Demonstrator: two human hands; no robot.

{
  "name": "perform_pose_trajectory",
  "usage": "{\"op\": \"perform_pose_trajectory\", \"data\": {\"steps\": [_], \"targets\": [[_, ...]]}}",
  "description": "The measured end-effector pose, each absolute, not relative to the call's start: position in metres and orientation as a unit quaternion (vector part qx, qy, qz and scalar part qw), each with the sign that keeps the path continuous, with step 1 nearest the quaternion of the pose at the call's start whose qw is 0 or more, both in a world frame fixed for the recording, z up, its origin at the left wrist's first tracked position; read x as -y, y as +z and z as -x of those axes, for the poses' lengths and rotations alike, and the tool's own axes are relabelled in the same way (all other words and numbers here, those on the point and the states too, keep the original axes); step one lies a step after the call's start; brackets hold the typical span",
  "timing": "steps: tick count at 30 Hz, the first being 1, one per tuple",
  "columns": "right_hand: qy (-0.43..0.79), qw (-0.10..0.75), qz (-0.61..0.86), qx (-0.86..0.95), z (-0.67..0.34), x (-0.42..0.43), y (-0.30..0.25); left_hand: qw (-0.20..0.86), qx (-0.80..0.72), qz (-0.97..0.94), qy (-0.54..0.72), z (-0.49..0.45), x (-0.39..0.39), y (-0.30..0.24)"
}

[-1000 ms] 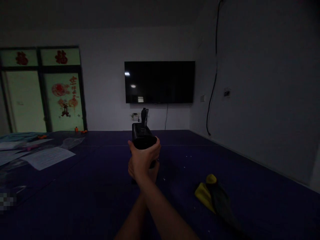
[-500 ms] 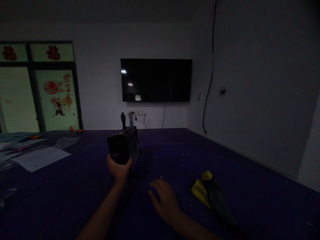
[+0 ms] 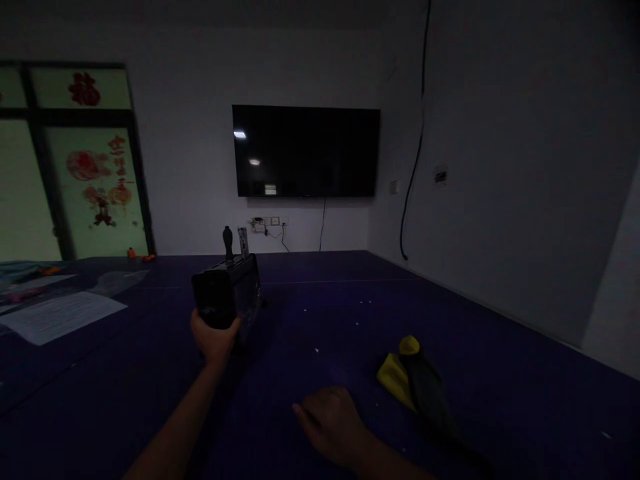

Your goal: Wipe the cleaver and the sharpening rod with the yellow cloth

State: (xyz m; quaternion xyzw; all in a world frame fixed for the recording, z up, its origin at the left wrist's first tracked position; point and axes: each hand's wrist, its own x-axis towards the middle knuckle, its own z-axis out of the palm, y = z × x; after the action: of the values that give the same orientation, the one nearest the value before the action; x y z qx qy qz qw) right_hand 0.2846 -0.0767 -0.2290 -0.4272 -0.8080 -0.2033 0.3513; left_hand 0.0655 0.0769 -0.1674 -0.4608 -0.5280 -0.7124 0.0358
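A black box-shaped object (image 3: 215, 299) stands on the dark purple surface left of centre. Out of its top stick an upright black handle (image 3: 228, 243) and a paler, flat upright piece (image 3: 243, 241). My left hand (image 3: 214, 339) grips the lower part of its near end, thumb on the right side and fingers on the left. Apart from it, lower and to the right, my right hand (image 3: 333, 421) is over the surface with its fingers curled in and nothing visible in them. A yellow and dark grey glove-like cloth item (image 3: 417, 383) lies to the right of that hand.
Printed sheets (image 3: 63, 317) and clear plastic (image 3: 119, 281) lie at the left. Small orange items (image 3: 131, 253) sit at the far left edge. White scraps (image 3: 317, 350) dot the purple surface (image 3: 320, 293). A wall runs along the right, with a hanging cable (image 3: 411, 193).
The view has shifted slightly right and down. My right hand has drawn lower, and its spread fingers have curled in. My left hand keeps its grip on the black box.
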Motion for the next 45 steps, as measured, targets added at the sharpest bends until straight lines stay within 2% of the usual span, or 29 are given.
{"op": "perform_pose_trajectory", "data": {"steps": [21,45], "targets": [[-0.194,0.328,0.444,0.811,-0.288,0.080,-0.222,0.027,0.521,0.525,-0.673,-0.064,-0.082,-0.179],[-0.180,0.328,0.451,0.810,-0.289,0.081,-0.221,-0.061,0.510,0.542,-0.665,-0.029,-0.092,-0.188]]}}
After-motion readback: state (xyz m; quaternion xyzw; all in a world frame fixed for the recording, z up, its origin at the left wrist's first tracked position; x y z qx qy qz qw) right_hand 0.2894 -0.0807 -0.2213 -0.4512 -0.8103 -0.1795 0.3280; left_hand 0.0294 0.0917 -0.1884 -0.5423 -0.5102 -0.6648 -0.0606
